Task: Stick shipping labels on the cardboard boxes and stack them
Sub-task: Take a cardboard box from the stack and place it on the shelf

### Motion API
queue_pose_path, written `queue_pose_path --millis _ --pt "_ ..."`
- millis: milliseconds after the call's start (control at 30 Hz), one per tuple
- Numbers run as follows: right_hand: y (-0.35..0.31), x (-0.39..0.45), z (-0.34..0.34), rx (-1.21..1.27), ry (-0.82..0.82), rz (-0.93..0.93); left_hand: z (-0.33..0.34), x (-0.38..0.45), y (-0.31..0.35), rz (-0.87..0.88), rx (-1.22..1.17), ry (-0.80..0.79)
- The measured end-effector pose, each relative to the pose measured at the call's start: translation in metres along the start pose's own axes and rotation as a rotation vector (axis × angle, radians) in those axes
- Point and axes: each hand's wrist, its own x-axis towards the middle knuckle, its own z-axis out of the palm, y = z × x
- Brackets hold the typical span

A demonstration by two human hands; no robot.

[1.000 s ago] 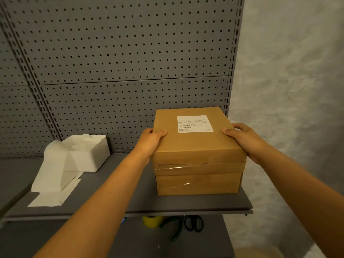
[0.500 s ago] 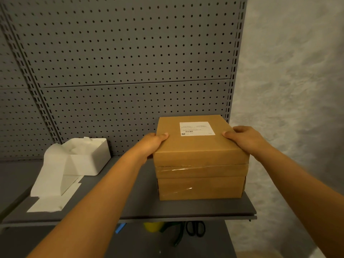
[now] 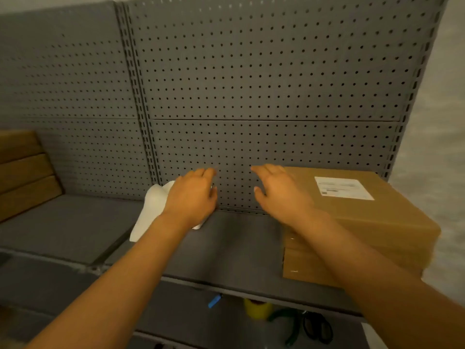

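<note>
Boxes [image 3: 352, 222] sit stacked at the right end of our shelf [image 3: 226, 248], the top one squared over the one beneath, and neither of our hands touches them. Our right hand [image 3: 279, 192] hangs just left of the stack's far left corner, fingers straight and spread, holding nothing. Our left hand [image 3: 191, 195] is farther left, fingers loosely extended, also holding nothing, in front of a white holder [image 3: 151, 210] whose paper trails toward the near edge; we cannot tell whether the hand touches it.

So the finished stack lies to the right of both hands, and the right hand is much the nearer to it. More boxes [image 3: 22, 170] stand piled at the far left end, well apart from both hands, with the left hand the nearer one. We judge that pile to be the next source, which would mean a reach leftward across the shelf.

The top box is plain brown cardboard, with its long sides running from near to far. A white label [image 3: 342, 188] lies flat on its lid, toward the far side. Clear tape glints on the near face of the lower box.
</note>
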Motion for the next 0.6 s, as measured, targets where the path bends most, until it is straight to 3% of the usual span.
queue_pose_path --millis 233,600 --pt "-0.112 0.044 0.060 -0.039 -0.060 -0.128 -0.038 -0.048 -0.129 -0.102 0.270 -0.037" --pt "-0.317 0.115 0.144 0.035 -0.027 -0.331 -0.098 -0.119 -0.326 -0.223 0.433 -0.060"
